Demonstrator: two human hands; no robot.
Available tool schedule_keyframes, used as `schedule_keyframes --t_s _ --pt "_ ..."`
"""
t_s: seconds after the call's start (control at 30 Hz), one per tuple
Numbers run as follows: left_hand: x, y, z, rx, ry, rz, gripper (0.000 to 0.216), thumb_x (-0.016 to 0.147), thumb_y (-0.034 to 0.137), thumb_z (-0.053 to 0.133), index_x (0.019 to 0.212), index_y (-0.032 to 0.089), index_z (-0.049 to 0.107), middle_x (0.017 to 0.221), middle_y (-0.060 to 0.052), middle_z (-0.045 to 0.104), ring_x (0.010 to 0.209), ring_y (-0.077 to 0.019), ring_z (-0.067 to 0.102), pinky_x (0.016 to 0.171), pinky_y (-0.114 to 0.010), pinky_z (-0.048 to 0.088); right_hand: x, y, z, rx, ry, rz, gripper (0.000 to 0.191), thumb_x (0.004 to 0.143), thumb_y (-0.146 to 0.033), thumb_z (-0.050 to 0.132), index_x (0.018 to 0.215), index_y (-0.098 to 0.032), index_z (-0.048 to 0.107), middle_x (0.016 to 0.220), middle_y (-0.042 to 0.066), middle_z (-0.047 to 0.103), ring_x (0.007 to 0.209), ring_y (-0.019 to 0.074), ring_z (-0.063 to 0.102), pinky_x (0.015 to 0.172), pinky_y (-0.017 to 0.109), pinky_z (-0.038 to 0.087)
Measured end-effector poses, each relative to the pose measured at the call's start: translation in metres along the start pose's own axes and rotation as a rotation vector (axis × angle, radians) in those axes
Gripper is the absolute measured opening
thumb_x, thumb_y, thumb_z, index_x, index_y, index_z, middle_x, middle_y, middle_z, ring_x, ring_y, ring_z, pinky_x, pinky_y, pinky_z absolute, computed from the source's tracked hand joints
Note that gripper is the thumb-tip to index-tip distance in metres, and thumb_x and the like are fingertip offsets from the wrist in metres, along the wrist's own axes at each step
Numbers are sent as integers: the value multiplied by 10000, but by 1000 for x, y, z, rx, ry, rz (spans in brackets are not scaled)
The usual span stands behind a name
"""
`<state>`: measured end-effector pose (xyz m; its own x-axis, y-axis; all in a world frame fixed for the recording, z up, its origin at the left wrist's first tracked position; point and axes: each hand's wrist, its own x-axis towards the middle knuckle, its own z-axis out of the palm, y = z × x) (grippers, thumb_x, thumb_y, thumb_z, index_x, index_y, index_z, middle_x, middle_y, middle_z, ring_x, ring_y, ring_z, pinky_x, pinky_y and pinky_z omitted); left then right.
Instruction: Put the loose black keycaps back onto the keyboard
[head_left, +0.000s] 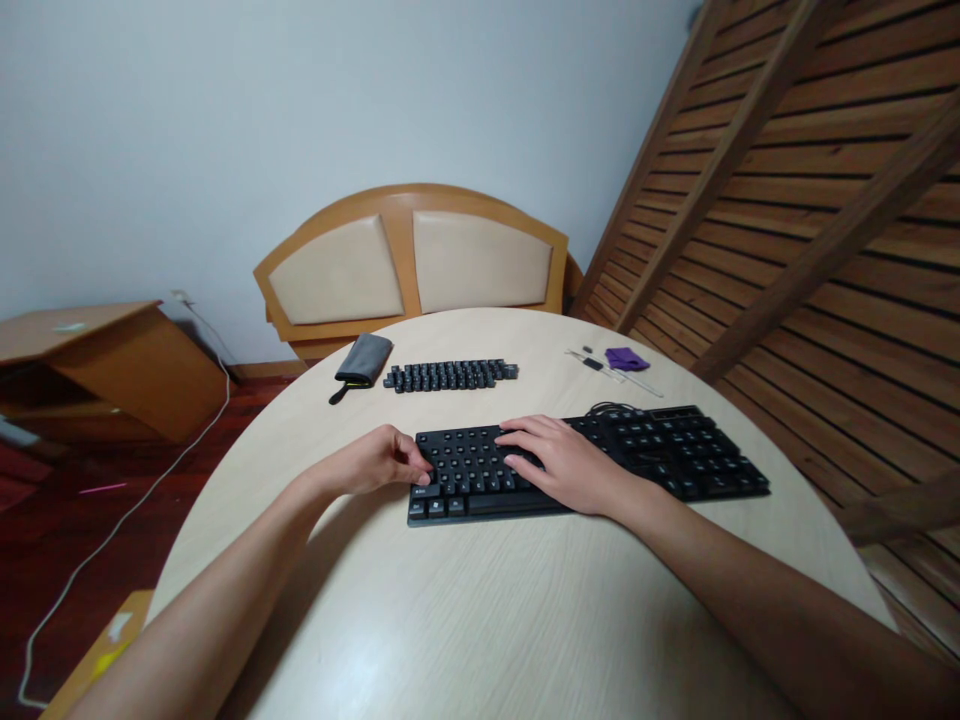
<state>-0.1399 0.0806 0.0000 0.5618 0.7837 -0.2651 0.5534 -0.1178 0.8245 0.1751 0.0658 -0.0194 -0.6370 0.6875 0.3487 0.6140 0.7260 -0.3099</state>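
Observation:
A black keyboard [517, 505] lies across the round table [420, 610], its left end turned slightly toward me. At that left end my left hand [382, 462] is closed in a pinch, thumb and fingertips just above the wide key at the lower left. Whatever the pinch holds is hidden by the fingers. My right hand [562, 460] rests on the middle of the keyboard, fingers stretched out and apart, covering the keys under it. Behind the keyboard, loose black keycaps [454, 376] stand in several close rows.
A grey pouch [365, 358] with a black strap lies left of the keycaps. At the back right are a purple cloth [626, 359] and thin tools with a small dark piece [592, 364]. A coiled cable [611, 408] sits behind the keyboard. A chair back or headboard [409, 245] stands beyond.

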Motion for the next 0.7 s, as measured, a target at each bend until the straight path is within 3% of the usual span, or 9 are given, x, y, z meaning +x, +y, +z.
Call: schedule_keyframes --t_s 0.23,0.3,0.4,0.47,0.57,0.7 --pt "-4 2 -5 69 19 75 291 863 435 664 864 159 756 794 -28 720 700 -149 595 683 -275 469 0 -1 -2 22 2 -1 285 1008 -345 514 1214 -235 678 1315 95 640 1217 258 581 1050 484 464" --pt "1 -3 -7 136 174 108 342 915 456 589 884 153 743 845 -51 733 746 -167 624 716 -292 492 0 -2 -3 27 -3 1 285 1006 -344 515 1214 -237 679 1316 96 639 1219 261 580 1047 486 466" --pt "12 -19 -11 334 602 112 374 965 456 490 1010 156 707 976 -88 734 816 -203 659 751 -331 528 0 -3 -4 20 -12 6 286 1006 -342 515 1210 -228 680 1316 98 639 1217 262 582 1047 482 465" --pt "21 -32 -14 401 726 104 374 974 417 463 1148 144 650 1149 -139 691 982 -255 653 876 -407 520 0 -3 -4 18 -10 7 285 1005 -340 517 1210 -230 681 1316 99 640 1212 263 586 1043 483 467" --pt "31 -48 -18 481 764 131 469 937 351 511 1359 147 518 1404 -167 550 1303 -314 503 1114 -484 370 1 -3 -4 20 -4 6 284 1004 -337 516 1213 -238 681 1317 97 641 1209 262 589 1036 485 471" --pt "38 -61 -20 555 724 134 679 913 353 532 1518 118 332 1541 -182 414 1424 -345 367 1190 -498 283 0 -2 -4 11 -11 11 289 1008 -349 511 1218 -235 676 1323 91 638 1220 257 582 1046 474 463"
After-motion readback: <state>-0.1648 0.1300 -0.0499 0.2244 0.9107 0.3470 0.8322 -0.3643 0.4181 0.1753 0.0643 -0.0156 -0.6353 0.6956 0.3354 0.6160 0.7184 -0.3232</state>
